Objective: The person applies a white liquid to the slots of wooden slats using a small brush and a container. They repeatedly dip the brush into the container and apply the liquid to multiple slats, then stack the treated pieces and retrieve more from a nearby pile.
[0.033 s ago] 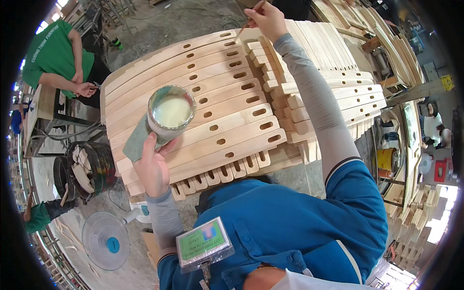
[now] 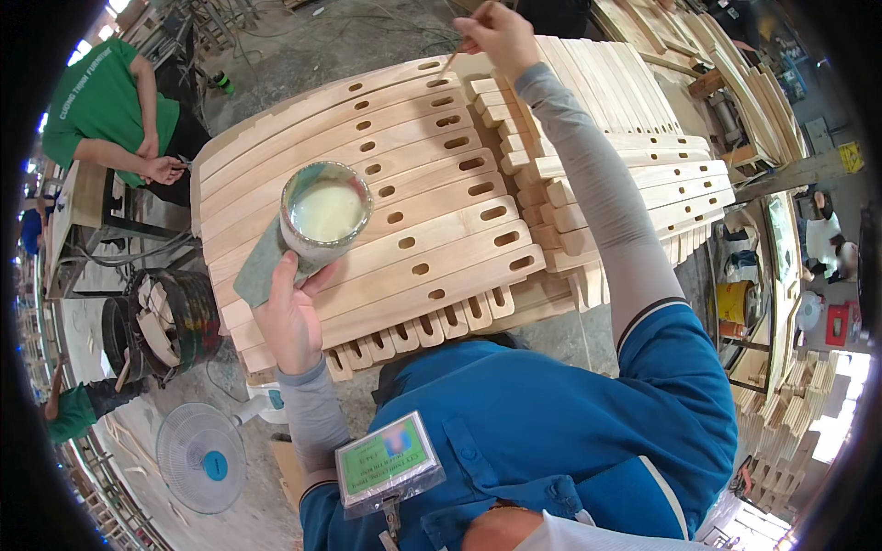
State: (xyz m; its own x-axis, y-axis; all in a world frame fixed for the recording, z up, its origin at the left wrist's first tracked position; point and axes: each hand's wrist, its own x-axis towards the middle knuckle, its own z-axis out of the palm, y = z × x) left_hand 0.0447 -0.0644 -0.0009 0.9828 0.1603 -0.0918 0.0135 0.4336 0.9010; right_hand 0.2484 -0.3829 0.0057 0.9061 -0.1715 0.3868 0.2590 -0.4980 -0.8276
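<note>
My left hand is closed around a cup of pale, creamy liquid. A flat grey-green piece, perhaps a folded sheet, is pinched against the cup's side. At the far end of the stack, my right hand grips a thin brush by its handle. Its tip points down at a slot near the end of one of the far boards. Pale wooden slats lie side by side beneath both hands, each with oval slots cut through it.
More slats are stacked to the right. Left of the stack stand a dark bin of wood offcuts and a fan. A co-worker in a green shirt is at the far left. Wooden parts are piled at the right.
My right hand has shifted slightly left, and the brush tip has moved a little left with it, to the slot. The left hand and the cup stay in place.
</note>
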